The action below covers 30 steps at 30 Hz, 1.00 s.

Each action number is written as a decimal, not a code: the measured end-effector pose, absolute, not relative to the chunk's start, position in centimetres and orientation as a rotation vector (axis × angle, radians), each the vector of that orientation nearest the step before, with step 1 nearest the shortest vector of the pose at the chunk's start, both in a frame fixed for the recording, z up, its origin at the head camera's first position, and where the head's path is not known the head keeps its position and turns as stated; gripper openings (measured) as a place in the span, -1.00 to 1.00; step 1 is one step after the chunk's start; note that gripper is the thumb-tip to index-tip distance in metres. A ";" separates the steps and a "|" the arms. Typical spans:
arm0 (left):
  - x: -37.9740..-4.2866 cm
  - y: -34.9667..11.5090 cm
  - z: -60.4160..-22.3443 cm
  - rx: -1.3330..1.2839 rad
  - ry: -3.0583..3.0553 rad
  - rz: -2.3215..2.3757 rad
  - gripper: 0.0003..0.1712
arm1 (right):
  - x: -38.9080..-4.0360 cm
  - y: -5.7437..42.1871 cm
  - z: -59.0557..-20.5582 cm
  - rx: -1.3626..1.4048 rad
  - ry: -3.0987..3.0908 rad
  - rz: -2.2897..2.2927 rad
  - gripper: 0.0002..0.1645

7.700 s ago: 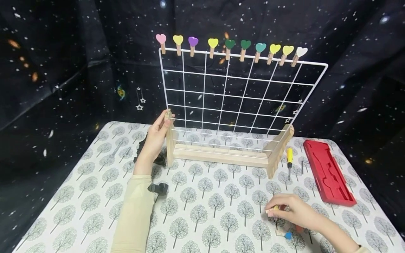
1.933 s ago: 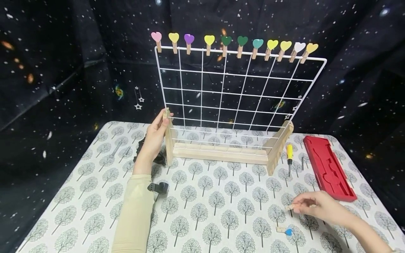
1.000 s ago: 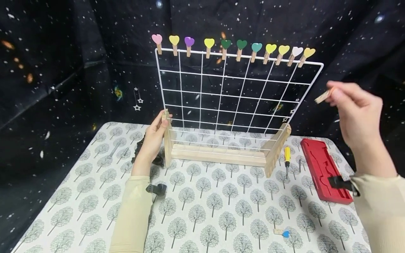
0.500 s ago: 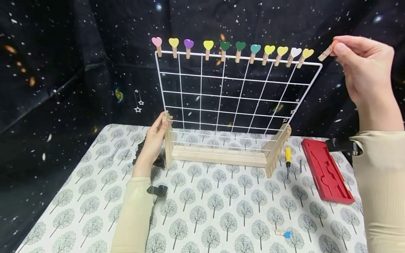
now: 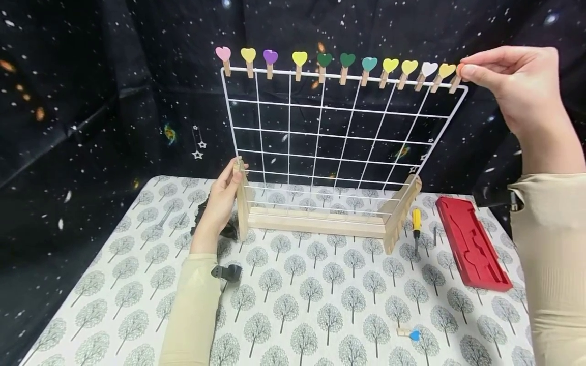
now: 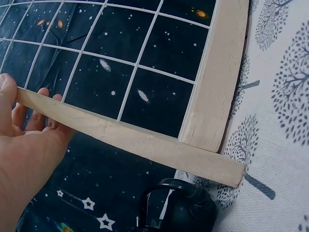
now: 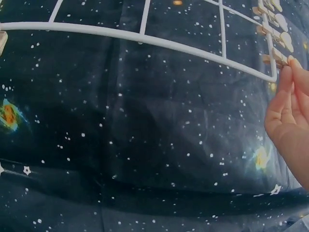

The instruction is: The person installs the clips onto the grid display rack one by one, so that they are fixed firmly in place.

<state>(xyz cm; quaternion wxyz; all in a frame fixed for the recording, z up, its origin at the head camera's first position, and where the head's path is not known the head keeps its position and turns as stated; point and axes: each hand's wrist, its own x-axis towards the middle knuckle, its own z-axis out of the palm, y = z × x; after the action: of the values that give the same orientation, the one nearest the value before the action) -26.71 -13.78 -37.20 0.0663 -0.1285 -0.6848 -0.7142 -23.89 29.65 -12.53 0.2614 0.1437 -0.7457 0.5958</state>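
Observation:
At the top right corner of the white wire grid (image 5: 339,107), my right hand (image 5: 526,86) pinches a small wooden clothespin (image 5: 455,83) by its orange heart, most of which my fingertips cover. The clothespin's legs straddle the top wire; the right wrist view shows this clothespin (image 7: 280,58) at the corner too. My left hand (image 5: 220,203) grips the top of the left upright (image 5: 242,203) of the wooden stand, thumb on one side and fingers behind; in the left wrist view this upright (image 6: 130,140) crosses the palm. A row of heart clothespins, among them a pink one (image 5: 223,56) and a white one (image 5: 429,71), lines the top wire.
A clothespin with a blue heart (image 5: 414,335) lies on the tree-patterned cloth. To the right are a yellow screwdriver (image 5: 416,223), a thin metal bit (image 5: 435,236) and a red tool case (image 5: 473,244). Behind my left forearm lies a black object (image 5: 229,230).
My right hand has picked the orange-heart clothespin off the table, raised it, and moved it left onto the top wire beside the golden-yellow heart. The left hand keeps its hold on the stand.

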 end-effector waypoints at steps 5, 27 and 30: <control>-25.9 -13.5 -36.3 -0.388 -2.060 -2.171 -0.43 | -23.9 29.6 -12.8 0.351 -2.087 1.565 -0.70; -25.7 -13.5 -36.1 -0.404 -2.086 -2.147 -0.41 | -23.5 29.8 -13.3 0.259 -2.233 1.349 -0.64; -25.8 -13.6 -36.0 -0.414 -2.074 -2.151 -0.40 | -23.5 29.7 -13.1 0.274 -2.231 1.335 -0.64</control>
<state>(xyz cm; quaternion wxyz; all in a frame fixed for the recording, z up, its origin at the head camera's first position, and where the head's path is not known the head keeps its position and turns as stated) -25.79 -13.57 -36.02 0.0624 -0.1370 -0.6862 -0.7116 -23.54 29.65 -13.15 0.2606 0.1013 -0.8240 0.4928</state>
